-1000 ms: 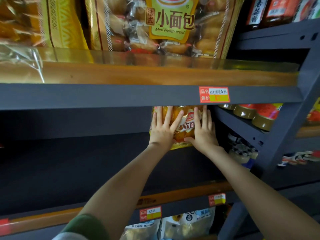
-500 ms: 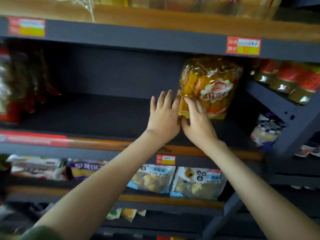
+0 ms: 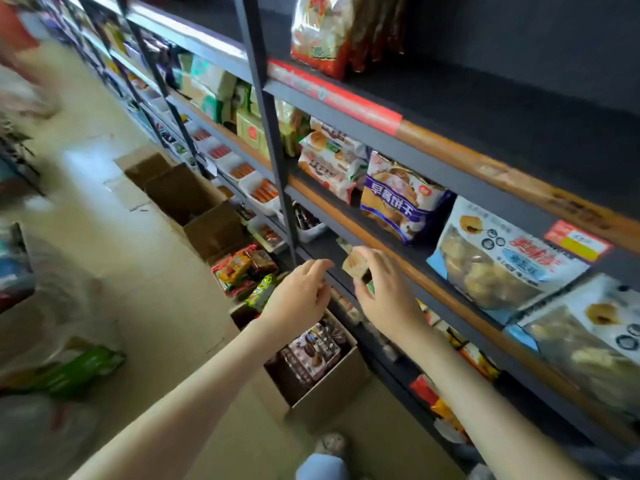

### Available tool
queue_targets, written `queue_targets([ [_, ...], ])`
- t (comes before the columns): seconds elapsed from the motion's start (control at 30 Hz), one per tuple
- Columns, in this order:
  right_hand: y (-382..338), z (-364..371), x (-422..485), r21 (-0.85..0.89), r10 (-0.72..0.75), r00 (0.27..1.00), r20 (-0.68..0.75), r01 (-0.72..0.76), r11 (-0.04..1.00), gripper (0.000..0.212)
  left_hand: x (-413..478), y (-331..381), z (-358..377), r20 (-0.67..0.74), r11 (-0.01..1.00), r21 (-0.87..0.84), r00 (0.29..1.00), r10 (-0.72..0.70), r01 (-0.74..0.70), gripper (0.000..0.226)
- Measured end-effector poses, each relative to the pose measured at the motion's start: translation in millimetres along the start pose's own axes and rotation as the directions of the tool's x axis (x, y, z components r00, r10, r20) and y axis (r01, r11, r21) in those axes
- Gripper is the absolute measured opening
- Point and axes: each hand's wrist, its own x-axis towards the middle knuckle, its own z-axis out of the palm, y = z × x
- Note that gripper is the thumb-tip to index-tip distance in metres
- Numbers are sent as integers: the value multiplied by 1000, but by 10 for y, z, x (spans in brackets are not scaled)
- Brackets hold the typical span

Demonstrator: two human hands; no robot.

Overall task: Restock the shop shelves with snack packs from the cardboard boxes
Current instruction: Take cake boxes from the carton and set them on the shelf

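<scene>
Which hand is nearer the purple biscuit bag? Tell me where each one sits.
Right. The right hand is just below and left of the purple biscuit bag, by the shelf edge; the left hand hangs farther left, over the open box.

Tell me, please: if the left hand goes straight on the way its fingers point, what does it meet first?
Probably the grey shelf edge just ahead of the left hand; depth is unclear, so it might pass just beneath it.

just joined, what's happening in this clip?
A person is restocking shop shelves. Their right hand pinches a small snack pack at the edge of a lower shelf; the left hand hovers beside it, holding nothing. An open cardboard box of dark packs sits on the floor below.
</scene>
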Motion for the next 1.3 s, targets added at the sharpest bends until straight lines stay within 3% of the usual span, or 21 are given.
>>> queue_targets([
  [0.07, 20, 359, -12, -17, 62, 988, 141, -61, 998, 50, -264, -435, 70, 83, 984, 73, 982, -169, 163, 44],
  [0.2, 222, 976, 8, -85, 215, 927, 307, -199, 976, 53, -660, -1137, 298, 231, 908, 133, 879, -418, 397, 43],
  [0.33, 567, 1600, 63, -191, 455, 782, 426, -414, 890, 57, -875, -1749, 664, 352, 852, 157, 778, -521, 499, 42],
  [0.47, 965, 2286, 90, -285, 630, 609, 482, -570, 770, 60, -858, -2367, 1060, 467, 837, 169, 705, -533, 520, 44],
  [0.6, 1403, 2965, -37, -380, 806, 370, 462, -738, 557, 62, -697, -2953, 1515, 554, 854, 246, 656, -512, 459, 49],
  [0.7, 1767, 3551, -248, -375, 857, 204, 474, -833, 406, 68, -604, -3389, 2066, 574, 841, 265, 624, -531, 472, 52],
  [0.77, 2007, 3944, -335, -283, 856, 107, 505, -917, 281, 67, -550, -3650, 2528, 604, 840, 260, 599, -526, 476, 55],
  [0.9, 2493, 4693, -382, 58, 810, -108, 577, -983, -172, 55, -425, -4114, 3529, 655, 834, 245, 550, -519, 495, 63],
  [0.97, 2753, 5048, -420, 184, 788, -122, 603, -941, -286, 56, -348, -4313, 3983, 646, 828, 206, 563, -516, 521, 67],
  [1.07, 3117, 5505, -494, 308, 790, -112, 602, -881, -360, 59, -251, -4566, 4492, 581, 811, 91, 631, -514, 578, 72],
  [1.17, 3418, 5846, -499, 385, 778, -103, 619, -824, -415, 77, -144, -4757, 4846, 536, 808, 11, 679, -503, 589, 83],
  [1.23, 3546, 5981, -478, 417, 761, -86, 643, -794, -443, 83, -86, -4849, 5006, 564, 765, -34, 644, -516, 643, 88],
  [1.3, 3598, 6061, -449, 407, 726, -84, 683, -781, -473, 67, -39, -4896, 5096, 611, 698, -96, 596, -521, 709, 90],
])
